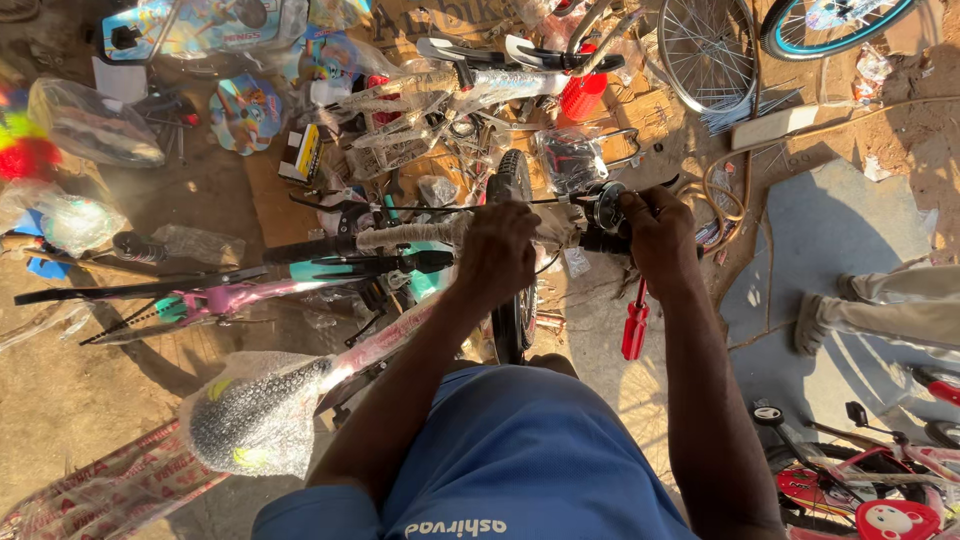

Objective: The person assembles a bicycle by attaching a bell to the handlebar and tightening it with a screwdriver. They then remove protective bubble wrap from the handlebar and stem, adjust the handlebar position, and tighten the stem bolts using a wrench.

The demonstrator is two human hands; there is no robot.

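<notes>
The left hand (497, 250) is clenching around the wrapped handlebar (420, 235) of a small bicycle, just above the front wheel (513, 300). The right hand (655, 235) is gripping the other end of the bar, closed beside a round bell (606, 207). A red screwdriver (634, 325) is hanging just below that right grip.
</notes>
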